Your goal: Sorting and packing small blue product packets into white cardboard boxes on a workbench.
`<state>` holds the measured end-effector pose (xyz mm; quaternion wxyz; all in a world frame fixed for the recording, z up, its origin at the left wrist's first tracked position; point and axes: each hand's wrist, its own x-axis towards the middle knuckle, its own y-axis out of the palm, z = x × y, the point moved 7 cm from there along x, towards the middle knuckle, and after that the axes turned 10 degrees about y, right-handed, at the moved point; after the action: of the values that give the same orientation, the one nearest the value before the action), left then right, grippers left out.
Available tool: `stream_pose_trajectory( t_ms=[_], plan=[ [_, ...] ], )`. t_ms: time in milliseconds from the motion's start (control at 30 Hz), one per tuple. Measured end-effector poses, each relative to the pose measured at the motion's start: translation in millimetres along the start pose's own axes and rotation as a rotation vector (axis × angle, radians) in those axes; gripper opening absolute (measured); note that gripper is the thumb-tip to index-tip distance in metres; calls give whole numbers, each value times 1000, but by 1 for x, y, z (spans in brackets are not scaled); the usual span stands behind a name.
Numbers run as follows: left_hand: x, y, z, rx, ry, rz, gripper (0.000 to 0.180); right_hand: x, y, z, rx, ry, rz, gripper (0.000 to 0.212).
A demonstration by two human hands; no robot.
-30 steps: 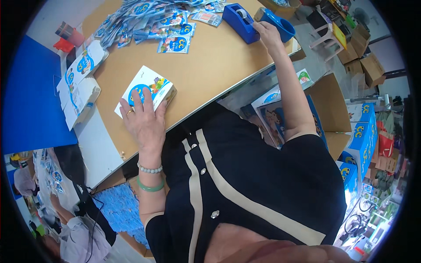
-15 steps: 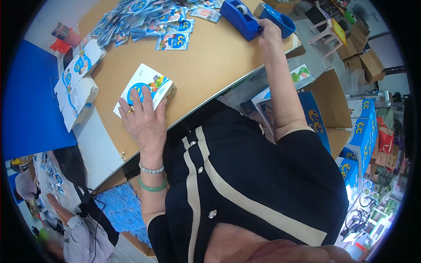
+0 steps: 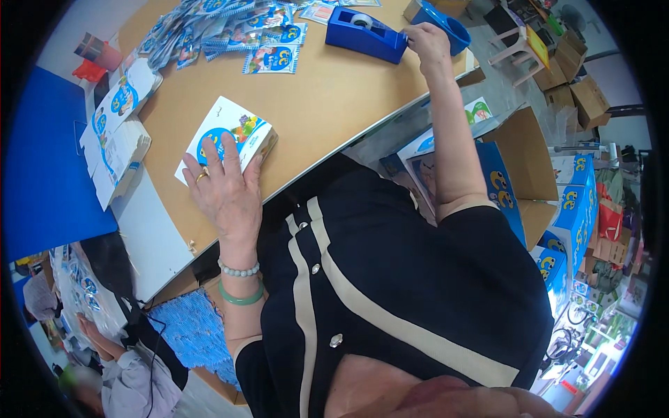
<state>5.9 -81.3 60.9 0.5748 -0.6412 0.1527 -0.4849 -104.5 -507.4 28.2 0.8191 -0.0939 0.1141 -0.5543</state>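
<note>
My left hand (image 3: 226,184) lies with fingers spread over a small white box (image 3: 219,115) with a blue circle and fruit pictures, its thumb along the near side. The box looks closed and rests flat on the brown table. Over at the far right, my right hand (image 3: 428,49) has its fingers pinched at the right end of a blue tape dispenser (image 3: 366,38), on the tape; the strip itself barely shows. A second, rounder blue dispenser-like thing (image 3: 449,31) stands just behind that hand.
A heap of blue-and-white sachets (image 3: 230,31) covers the far table. Flattened white cartons (image 3: 115,139) are stacked at its left edge. An open cardboard box (image 3: 519,164) stands right of the table. Another person (image 3: 132,373) sits at lower left, beside a carton of blue packets (image 3: 191,331).
The tape dispenser has swung round, its right end still by my right hand. My left hand has stayed on the box. The other person's hands at lower left have shifted slightly.
</note>
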Motion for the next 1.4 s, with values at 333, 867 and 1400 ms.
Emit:
stream_pose_trajectory(
  t_ms=[333,867,1400],
  plan=[
    [1,1,0,13,-2,16,54,18,-8,-15,267,209,341,2],
    [-10,-11,22,-289,18,9,55,11,-2,-47,358,400,619,2],
    [1,2,-6,-7,-43,-164,52,-198,118,16,299,114,654,15]
  ],
)
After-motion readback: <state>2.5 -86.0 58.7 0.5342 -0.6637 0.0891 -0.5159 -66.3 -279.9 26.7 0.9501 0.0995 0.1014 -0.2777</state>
